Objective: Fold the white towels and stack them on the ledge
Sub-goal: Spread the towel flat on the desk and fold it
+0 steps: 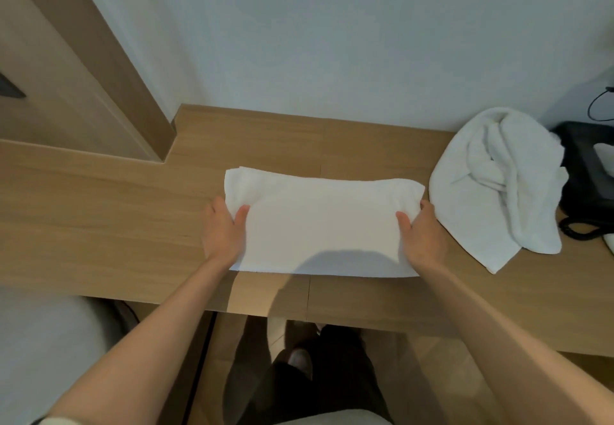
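White folded towel lies flat on wooden ledge, near its front edge. Left hand and right hand pinch its short ends, thumbs on top, apparently readying another fold. Crumpled towel waits unfolded just to the right.

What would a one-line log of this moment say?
step: folding | left hand: pinches flat towel left end | right hand: pinches right end | crumpled towel: unfolded, on ledge

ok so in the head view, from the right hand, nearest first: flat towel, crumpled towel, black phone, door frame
1. flat towel, gripped by the right hand
2. crumpled towel, just right of it
3. black phone, far right
4. door frame, far left
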